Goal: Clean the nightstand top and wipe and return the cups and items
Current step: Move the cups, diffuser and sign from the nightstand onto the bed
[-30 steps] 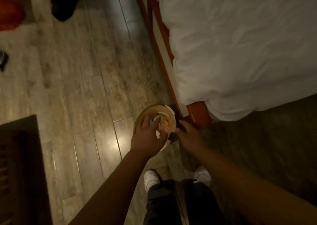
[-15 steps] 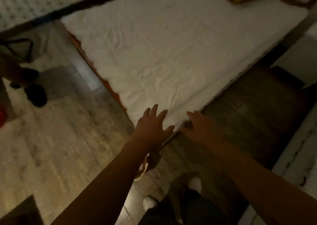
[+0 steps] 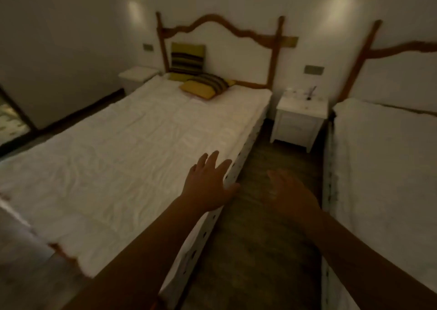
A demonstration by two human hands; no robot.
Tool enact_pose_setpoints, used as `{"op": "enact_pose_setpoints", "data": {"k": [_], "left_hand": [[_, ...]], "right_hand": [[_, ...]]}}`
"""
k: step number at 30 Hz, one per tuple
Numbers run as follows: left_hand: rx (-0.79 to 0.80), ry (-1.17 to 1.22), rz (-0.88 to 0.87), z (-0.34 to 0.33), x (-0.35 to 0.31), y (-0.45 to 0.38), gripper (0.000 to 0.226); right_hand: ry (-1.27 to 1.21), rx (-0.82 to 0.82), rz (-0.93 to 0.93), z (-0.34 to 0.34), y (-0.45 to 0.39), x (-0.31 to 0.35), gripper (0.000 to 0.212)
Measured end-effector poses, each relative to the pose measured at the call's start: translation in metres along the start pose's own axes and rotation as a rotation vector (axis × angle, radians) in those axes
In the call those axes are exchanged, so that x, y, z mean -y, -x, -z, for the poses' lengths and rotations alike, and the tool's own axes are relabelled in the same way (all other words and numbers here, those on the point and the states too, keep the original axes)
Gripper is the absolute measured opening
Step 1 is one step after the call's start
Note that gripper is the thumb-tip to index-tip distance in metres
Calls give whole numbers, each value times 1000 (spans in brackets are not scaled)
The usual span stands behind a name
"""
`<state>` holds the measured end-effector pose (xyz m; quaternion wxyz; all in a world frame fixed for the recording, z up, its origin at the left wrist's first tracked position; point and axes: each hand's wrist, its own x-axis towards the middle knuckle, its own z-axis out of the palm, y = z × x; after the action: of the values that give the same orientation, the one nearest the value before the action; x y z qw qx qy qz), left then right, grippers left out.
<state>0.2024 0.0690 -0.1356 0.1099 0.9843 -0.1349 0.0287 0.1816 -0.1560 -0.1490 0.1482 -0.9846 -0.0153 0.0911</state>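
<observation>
Nightstand [image 3: 300,114], white and low, stands at the far end of a narrow aisle [image 3: 264,227], wedged between the left bed [image 3: 123,149] and the right bed [image 3: 383,167], against the wall below a switch plate [image 3: 314,70]. On the nightstand's back edge sit small pale cups [image 3: 294,92]; beside them a thin dark item [image 3: 311,92] leans upright, too blurred to identify. A person's left hand [image 3: 209,184] hangs over the near corner of the left bed with fingers spread and nothing in it; the right hand [image 3: 290,192] is out over the aisle, fingers loose, also bare, though blurred. Both are well short of the nightstand and apart from each other.

No cloth is visible in either hand, so wiping would appear to lack its tool on arrival; the task looks barely begun. The cups crowd the rear of the top near the wall, and a sweep across the surface with them in place could knock them over or off the side facing either bed. The leaning item seems likeliest to topple.

Room is tight: the aisle runs straight to the nightstand, hemmed by both mattress edges, with the right bed's frame nearly touching the nightstand's side. Reaching the top means coming head-on; there is little space to set items down except on the beds. Dim light adds to the risk of a misjudged grab.
</observation>
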Motion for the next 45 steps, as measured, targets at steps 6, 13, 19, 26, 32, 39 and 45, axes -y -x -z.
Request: {"op": "enact_pose_setpoints", "data": {"k": [6, 13, 19, 26, 32, 39, 45], "left_hand": [[10, -34, -125, 9, -60, -72, 80], [58, -33, -224, -8, -97, -164, 81], [103, -33, -267, -30, -77, -263, 83], [107, -41, -336, -26, -45, -384, 81], [133, -35, -365, -35, -37, -466, 79], [156, -38, -362, -74, -64, -589, 78], [215, -7, -311, -104, -106, -705, 76]], "right_hand": [[-36, -19, -124, 56, -17, -70, 92], [-53, -18, -227, 88, -52, -115, 100], [-31, -34, -307, 101, -132, -119, 92], [-60, -42, -363, 123, -248, -114, 91], [-63, -31, -390, 128, -331, -134, 93], [-70, -47, -373, 141, -449, -203, 91], [-32, -60, -317, 174, -563, -286, 85]]}}
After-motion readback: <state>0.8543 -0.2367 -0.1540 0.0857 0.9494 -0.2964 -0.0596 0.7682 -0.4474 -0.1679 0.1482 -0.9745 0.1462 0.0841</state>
